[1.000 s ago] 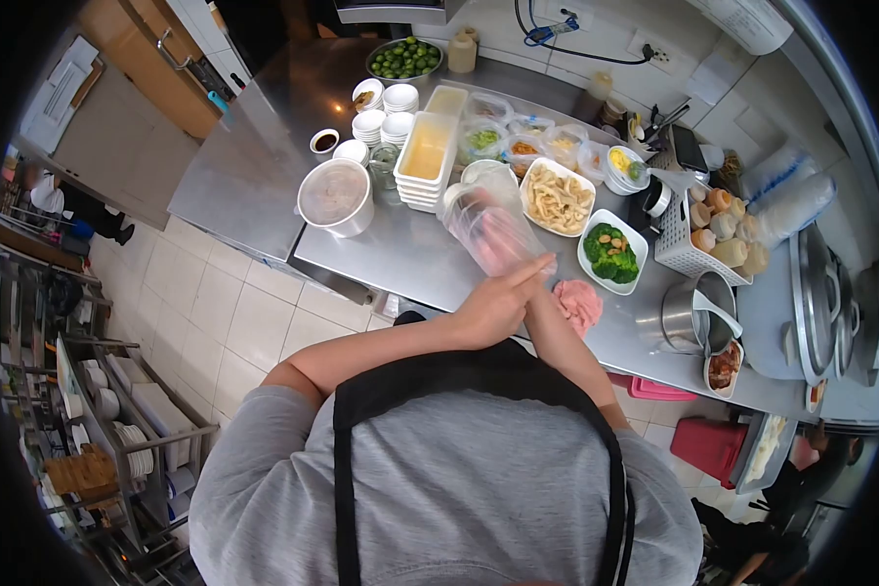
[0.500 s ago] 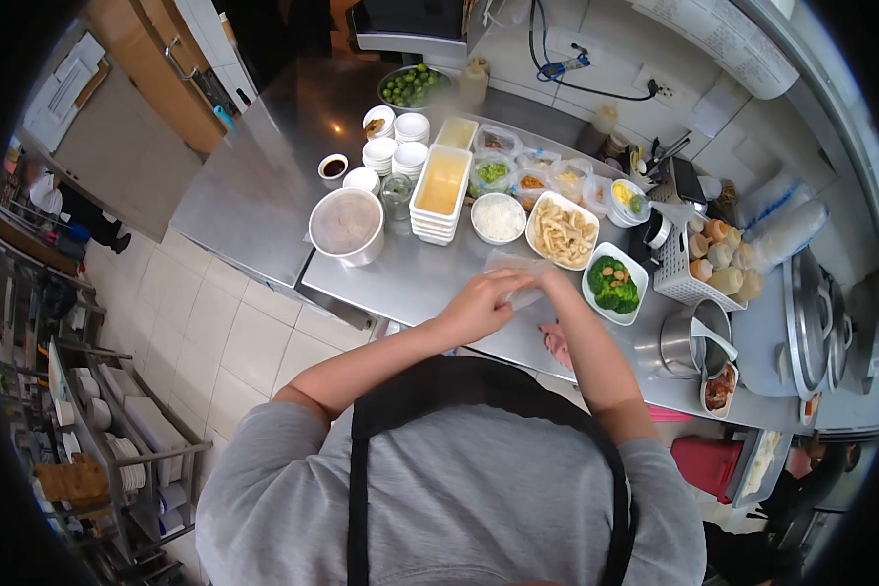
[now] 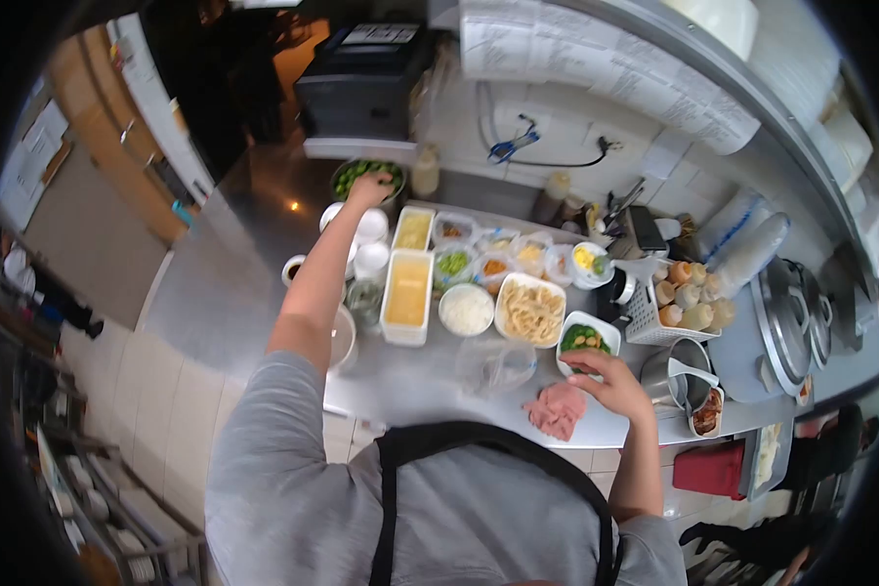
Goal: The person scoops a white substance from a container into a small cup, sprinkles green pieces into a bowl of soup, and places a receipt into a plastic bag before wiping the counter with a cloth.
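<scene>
While the left hand (image 3: pixel 371 188) reaches into the bowl of limes (image 3: pixel 356 176) behind the white tubs, fingers hidden, the right hand (image 3: pixel 613 383) curls loosely beside the broccoli dish (image 3: pixel 584 342), holding nothing I can see.

You are working over a brushed steel counter (image 3: pixel 244 283) that is giving off a dull sheen with one bright glint. Your left hand (image 3: pixel 371 188) is reaching into a shiny metal bowl of limes (image 3: pixel 347 176). A thin clear plastic bag (image 3: pixel 493 366) is lying crumpled and glossy beside a soft pink cloth (image 3: pixel 557 410), probably terry. Your right hand (image 3: pixel 610 383) is hovering by a smooth white dish of broccoli (image 3: pixel 584 340). A polished steel pot (image 3: pixel 682 363) is gleaming.
</scene>
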The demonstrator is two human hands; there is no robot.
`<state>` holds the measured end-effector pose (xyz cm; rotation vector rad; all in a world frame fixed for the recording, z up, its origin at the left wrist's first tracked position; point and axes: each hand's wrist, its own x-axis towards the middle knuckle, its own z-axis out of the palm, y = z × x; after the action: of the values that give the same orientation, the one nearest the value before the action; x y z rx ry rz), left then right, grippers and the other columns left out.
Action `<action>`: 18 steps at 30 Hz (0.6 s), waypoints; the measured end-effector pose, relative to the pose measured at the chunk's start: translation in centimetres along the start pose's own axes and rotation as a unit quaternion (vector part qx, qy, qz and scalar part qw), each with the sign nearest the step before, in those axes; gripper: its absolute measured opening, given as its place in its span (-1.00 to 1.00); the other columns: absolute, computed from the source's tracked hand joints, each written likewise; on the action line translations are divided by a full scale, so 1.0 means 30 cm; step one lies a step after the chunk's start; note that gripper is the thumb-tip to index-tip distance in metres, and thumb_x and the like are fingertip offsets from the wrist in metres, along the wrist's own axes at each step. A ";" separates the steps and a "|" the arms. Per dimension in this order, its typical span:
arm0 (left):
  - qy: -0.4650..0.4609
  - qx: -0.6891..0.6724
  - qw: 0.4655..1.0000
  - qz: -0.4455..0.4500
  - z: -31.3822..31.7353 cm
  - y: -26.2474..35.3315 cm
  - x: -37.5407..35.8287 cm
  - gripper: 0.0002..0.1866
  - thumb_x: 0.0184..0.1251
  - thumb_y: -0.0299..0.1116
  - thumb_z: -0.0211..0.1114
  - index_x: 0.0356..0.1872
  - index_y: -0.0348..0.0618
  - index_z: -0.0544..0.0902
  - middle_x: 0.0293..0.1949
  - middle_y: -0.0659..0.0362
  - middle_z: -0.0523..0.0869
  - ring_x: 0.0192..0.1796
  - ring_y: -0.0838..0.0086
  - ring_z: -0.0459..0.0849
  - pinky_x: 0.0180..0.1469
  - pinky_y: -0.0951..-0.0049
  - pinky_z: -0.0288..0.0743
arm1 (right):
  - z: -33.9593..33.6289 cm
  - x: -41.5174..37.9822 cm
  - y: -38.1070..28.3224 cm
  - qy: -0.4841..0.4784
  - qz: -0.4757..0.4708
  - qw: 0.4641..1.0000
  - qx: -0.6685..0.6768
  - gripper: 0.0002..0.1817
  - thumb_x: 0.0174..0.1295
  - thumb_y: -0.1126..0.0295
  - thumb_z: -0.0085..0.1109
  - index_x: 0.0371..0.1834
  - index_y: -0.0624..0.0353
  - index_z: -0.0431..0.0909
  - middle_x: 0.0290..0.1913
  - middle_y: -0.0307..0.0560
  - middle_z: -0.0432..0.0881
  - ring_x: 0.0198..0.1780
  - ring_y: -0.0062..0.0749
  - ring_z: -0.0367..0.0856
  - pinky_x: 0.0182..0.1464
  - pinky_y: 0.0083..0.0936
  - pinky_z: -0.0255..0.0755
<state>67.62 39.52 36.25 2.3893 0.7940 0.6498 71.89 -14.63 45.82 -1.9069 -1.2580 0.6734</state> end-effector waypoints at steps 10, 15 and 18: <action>-0.190 0.016 0.981 0.023 0.130 -0.162 0.262 -0.59 -0.15 -0.37 0.39 -0.14 0.01 0.62 -0.14 0.09 0.62 -0.06 0.37 0.57 -0.11 0.42 0.48 | 0.087 -0.120 0.288 0.094 0.192 0.977 -0.020 -0.66 0.06 0.45 0.19 -0.05 0.23 0.50 -0.18 -0.04 0.61 -0.20 -0.38 0.58 -0.13 -0.50 0.46; -0.080 -0.234 0.964 -0.098 0.135 -0.238 0.255 -0.63 -0.02 -0.41 0.36 -0.12 -0.15 0.53 -0.18 0.15 0.60 -0.20 0.42 0.60 -0.34 0.43 0.59 | 0.094 -0.069 0.267 0.090 0.163 0.982 -0.013 -0.67 0.05 0.41 0.19 -0.08 0.23 0.52 -0.20 0.05 0.60 -0.18 -0.24 0.59 -0.10 -0.47 0.43; 0.090 -0.600 0.760 -0.234 0.031 -0.206 0.201 -0.76 0.22 -0.52 0.12 -0.08 -0.29 0.44 -0.17 0.07 0.58 -0.13 0.33 0.60 -0.20 0.43 0.64 | 0.084 -0.059 0.222 0.071 0.107 0.992 0.012 -0.68 0.04 0.46 0.20 -0.09 0.25 0.51 -0.25 0.01 0.60 -0.20 -0.30 0.60 -0.11 -0.50 0.43</action>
<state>70.02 47.36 33.39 0.9166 0.6744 0.8178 72.87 -17.15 38.98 -2.0494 -0.9615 0.6467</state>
